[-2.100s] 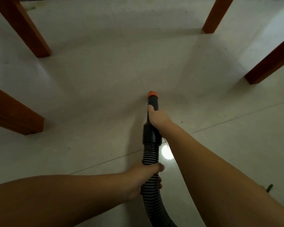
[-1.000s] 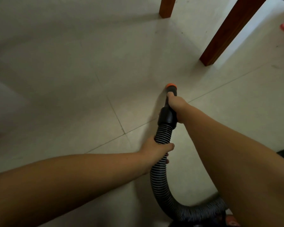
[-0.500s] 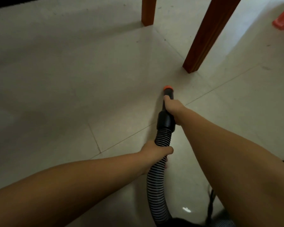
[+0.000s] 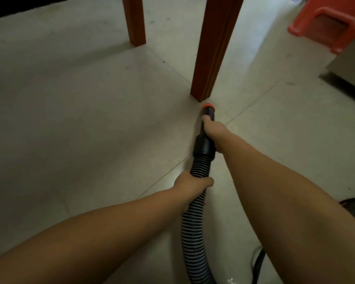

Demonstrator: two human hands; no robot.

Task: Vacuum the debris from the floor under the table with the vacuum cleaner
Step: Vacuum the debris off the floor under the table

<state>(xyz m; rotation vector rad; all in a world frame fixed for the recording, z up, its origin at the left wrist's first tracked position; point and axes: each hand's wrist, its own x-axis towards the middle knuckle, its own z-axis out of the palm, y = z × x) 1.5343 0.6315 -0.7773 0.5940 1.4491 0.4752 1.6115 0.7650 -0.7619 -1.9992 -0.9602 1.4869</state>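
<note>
Vacuum hose [image 4: 195, 218] axis runs straight ahead; orange nozzle tip [image 4: 208, 105] on floor [image 4: 80, 119], just beside near table leg [image 4: 215, 48]. Right hand [image 4: 212, 131] wraps rigid end, nearer tip; left hand [image 4: 191, 181] grips ribbed section. Debris too small to confirm.

No text, label, brand, number or sign can be read anywhere in the view: not on the black ribbed vacuum hose [image 4: 195, 220], its orange-tipped black nozzle [image 4: 208, 108], the brown wooden table legs [image 4: 213, 48], or the orange plastic stool [image 4: 324, 23] at two o'clock.
</note>
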